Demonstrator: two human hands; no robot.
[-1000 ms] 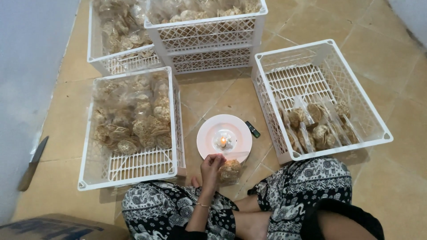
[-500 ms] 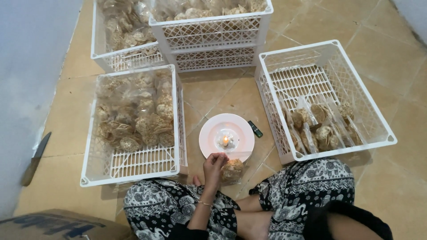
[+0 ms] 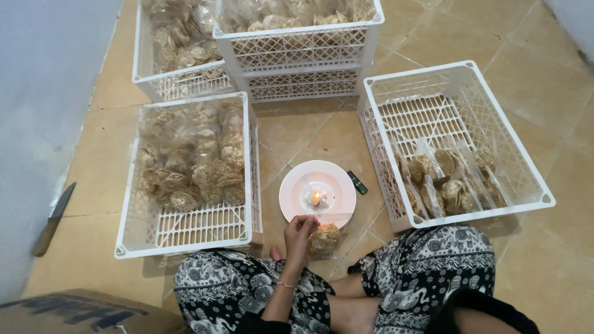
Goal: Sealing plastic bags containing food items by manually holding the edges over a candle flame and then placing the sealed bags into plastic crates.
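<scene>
I sit cross-legged on a tiled floor. My left hand (image 3: pixel 301 231), with a thin bracelet at the wrist, pinches the top edge of a small clear bag of crackers (image 3: pixel 324 240). The bag hangs just in front of a white plate (image 3: pixel 291 192). A small lit candle (image 3: pixel 317 198) burns in the middle of that plate. The bag's top edge lies at the plate's near rim, a little short of the flame. My right hand is out of sight.
A white crate (image 3: pixel 185 230) of cracker bags stands to the left. Another white crate (image 3: pixel 470 213) on the right holds several bags. More filled crates (image 3: pixel 297 49) are stacked behind. A dark lighter (image 3: pixel 357 182) lies by the plate, and a knife (image 3: pixel 53 219) lies near the left wall.
My left hand stays at the plate's near edge with the bag; it has shifted only slightly. The view has moved a little.
</scene>
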